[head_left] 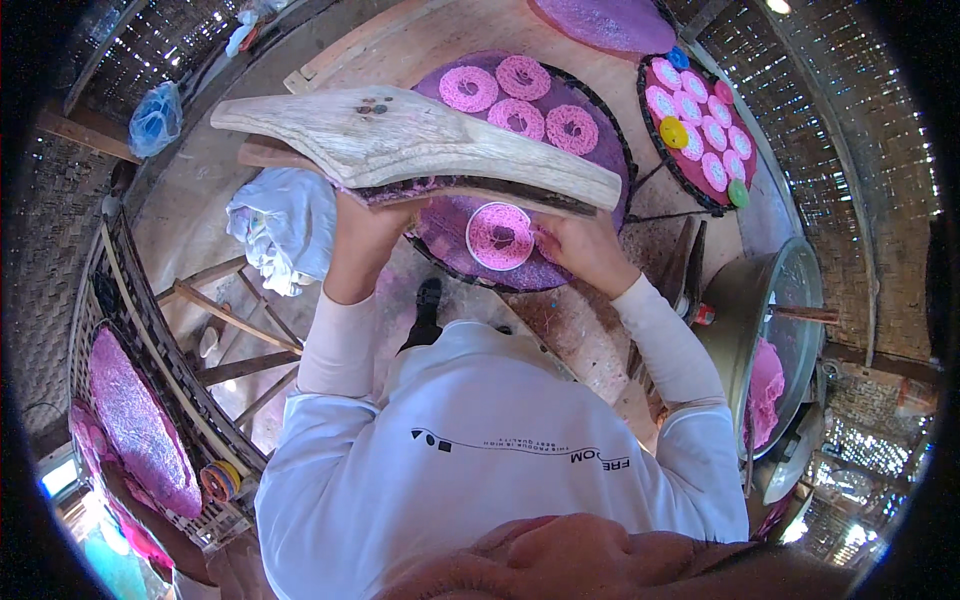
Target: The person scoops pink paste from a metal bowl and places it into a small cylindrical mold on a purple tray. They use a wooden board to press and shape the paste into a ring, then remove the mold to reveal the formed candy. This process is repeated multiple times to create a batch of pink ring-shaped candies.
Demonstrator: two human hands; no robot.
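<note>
A pale wooden press (390, 140), long and worn, stretches across in front of me. My left hand (372, 232) is up against its underside at the left; the wood hides most of its fingers. Below the press, a white ring mould (499, 268) surrounds a pink disc of noodle-like strands (500, 232) on a round purple-stained tray (450, 245). My right hand (582, 248) is closed at the mould's right edge, its fingers partly hidden. Beyond the press, several pink strand rings (470, 89) lie on the same tray.
At the far right, another round tray (648, 110) carries several pink discs and coloured rings. A large metal pot (735, 320) with pink dough (766, 385) stands at my right. On the left are a white cloth bundle (285, 225), a wooden stand (235, 318) and a woven basket (165, 300).
</note>
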